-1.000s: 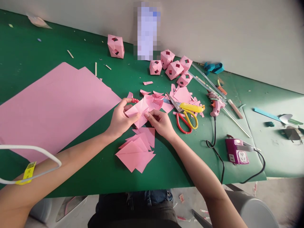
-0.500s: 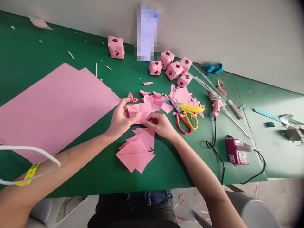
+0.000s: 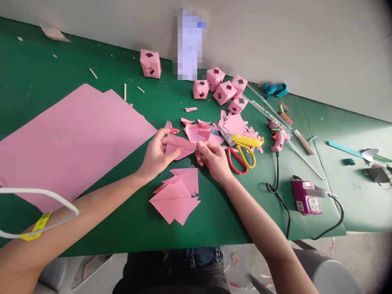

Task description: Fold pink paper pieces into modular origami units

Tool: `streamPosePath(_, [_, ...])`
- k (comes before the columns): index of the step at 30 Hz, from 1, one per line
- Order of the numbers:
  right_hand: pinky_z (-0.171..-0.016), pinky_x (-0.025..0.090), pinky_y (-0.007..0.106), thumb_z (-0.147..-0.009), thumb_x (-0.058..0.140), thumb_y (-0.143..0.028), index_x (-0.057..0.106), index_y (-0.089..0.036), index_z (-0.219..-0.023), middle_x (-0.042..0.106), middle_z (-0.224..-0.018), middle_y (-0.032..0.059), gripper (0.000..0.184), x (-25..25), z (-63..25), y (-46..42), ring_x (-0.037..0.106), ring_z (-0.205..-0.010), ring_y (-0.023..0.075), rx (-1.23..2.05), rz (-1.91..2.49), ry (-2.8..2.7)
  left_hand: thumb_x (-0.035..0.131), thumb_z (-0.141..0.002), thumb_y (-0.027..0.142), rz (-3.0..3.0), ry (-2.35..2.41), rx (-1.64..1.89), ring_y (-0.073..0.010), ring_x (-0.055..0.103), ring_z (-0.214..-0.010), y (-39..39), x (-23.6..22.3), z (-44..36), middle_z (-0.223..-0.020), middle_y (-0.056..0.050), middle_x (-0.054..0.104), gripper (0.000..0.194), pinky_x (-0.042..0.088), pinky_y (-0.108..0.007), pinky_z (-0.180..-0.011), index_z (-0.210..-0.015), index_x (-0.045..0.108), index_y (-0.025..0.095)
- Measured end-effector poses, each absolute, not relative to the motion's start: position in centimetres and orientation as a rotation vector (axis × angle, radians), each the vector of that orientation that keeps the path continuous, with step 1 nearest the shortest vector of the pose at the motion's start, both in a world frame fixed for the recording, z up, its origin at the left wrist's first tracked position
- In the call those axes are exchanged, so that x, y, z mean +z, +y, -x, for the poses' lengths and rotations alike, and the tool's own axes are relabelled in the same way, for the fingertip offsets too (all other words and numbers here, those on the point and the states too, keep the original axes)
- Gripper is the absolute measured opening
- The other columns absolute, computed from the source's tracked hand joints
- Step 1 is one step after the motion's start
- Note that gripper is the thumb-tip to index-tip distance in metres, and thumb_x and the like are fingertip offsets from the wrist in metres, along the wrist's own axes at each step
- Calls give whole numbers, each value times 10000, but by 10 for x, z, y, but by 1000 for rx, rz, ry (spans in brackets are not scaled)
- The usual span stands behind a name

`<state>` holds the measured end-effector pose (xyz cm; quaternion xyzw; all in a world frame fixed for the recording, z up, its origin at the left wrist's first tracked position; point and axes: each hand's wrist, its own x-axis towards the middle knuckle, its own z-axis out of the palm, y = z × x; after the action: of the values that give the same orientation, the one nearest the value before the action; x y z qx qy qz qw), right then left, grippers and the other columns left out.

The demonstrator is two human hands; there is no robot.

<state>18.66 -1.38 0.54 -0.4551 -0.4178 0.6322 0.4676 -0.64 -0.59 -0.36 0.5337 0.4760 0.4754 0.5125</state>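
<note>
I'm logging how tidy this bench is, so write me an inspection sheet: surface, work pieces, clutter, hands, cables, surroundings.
Surface: green tabletop, partly covered by large pink sheets.
Work pieces: one pink paper piece held up; cut pieces overlapping nearer the front edge; six hollow pink shapes at the back.
Clutter: paper scraps, scissors, glue gun.
Hands: left hand grips the pink paper piece; right hand pinches its right corner.
Cables: black cord from the glue gun to the front edge; white loop at left, possibly a cable.
Surroundings: grey wall behind; litter on the floor.
</note>
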Motion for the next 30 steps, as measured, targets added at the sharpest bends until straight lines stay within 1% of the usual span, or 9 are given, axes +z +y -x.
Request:
streamPosePath(2, [-470, 378, 243, -749, 862, -596, 670, -202, -773, 545, -570, -51, 440, 7, -188, -14, 466, -501, 92, 1558, 1116, -1051, 731, -758, 216, -1305, 1154, 1144, -168, 710, -648, -6, -2, 7, -859, -11, 750, 418, 596, -275, -520, -1138, 559, 237])
streamPosePath(7, [-464, 396, 244, -683, 913, -575, 690, -197, -799, 575, -598, -49, 453, 6, -193, -13, 488, -503, 90, 1620, 1105, -1111, 726, -743, 189, -1357, 1146, 1133, -169, 723, -717, -7, 2, 6, -885, -17, 753, 401, 581, -261, -564, -1110, 568, 229])
streamPosePath(12, [-454, 390, 231, -685, 916, -564, 684, -198, -780, 589, -622, -42, 443, 4, -199, -10, 501, -517, 90, 1690, 1094, -1124, 735, -721, 180, -1364, 1122, 1088, -191, 739, -758, -7, 2, 6, -895, -16, 767, 440, 598, -299, -634, -1121, 557, 230])
streamPosePath(15, [-451, 384, 222, -701, 898, -589, 684, -198, -794, 575, -610, -45, 455, 4, -201, -9, 498, -525, 90, 1740, 1074, -1093, 726, -723, 187, -1394, 1140, 1087, -207, 743, -827, -6, 2, 7, -915, -23, 761, 449, 611, -338, -730, -1140, 567, 224])
streamPosePath(19, [-445, 385, 216, -716, 905, -543, 695, -187, -826, 560, -605, -56, 428, 5, -202, -8, 475, -502, 76, 1753, 1052, -1133, 735, -725, 209, -1467, 1176, 1109, -212, 722, -883, -6, 2, 8, -906, -21, 733, 415, 592, -369, -837, -1112, 586, 224])
streamPosePath(21, [-448, 402, 218, -722, 906, -526, 712, -187, -901, 608, -676, -41, 431, 6, -201, -9, 489, -512, 72, 1729, 1061, -1161, 745, -735, 217, -1474, 1154, 1108, -211, 720, -876, -6, 1, 8, -910, -22, 731, 415, 587, -366, -834, -1121, 591, 229])
streamPosePath(25, [-482, 464, 222, -722, 910, -504, 722, -195, -1034, 698, -902, 11, 478, 9, -199, -12, 547, -575, 73, 1704, 1065, -1221, 806, -742, 280, -1486, 1137, 1118, -209, 727, -863, -7, -1, 7, -946, -32, 730, 445, 591, -362, -835, -1130, 594, 228])
streamPosePath(27, [-509, 483, 219, -746, 897, -497, 732, -193, -1037, 705, -921, 19, 452, 10, -199, -13, 567, -609, 78, 1717, 1060, -1262, 831, -732, 318, -1502, 1158, 1124, -204, 721, -851, -7, -1, 7, -957, -36, 727, 455, 594, -359, -836, -1113, 600, 225])
streamPosePath(30, [-528, 490, 212, -755, 891, -494, 744, -189, -1020, 712, -883, 17, 430, 10, -198, -14, 582, -634, 85, 1717, 1082, -1307, 824, -739, 316, -1519, 1160, 1117, -205, 721, -867, -7, 0, 7, -923, -23, 726, 438, 594, -365, -870, -1109, 609, 226])
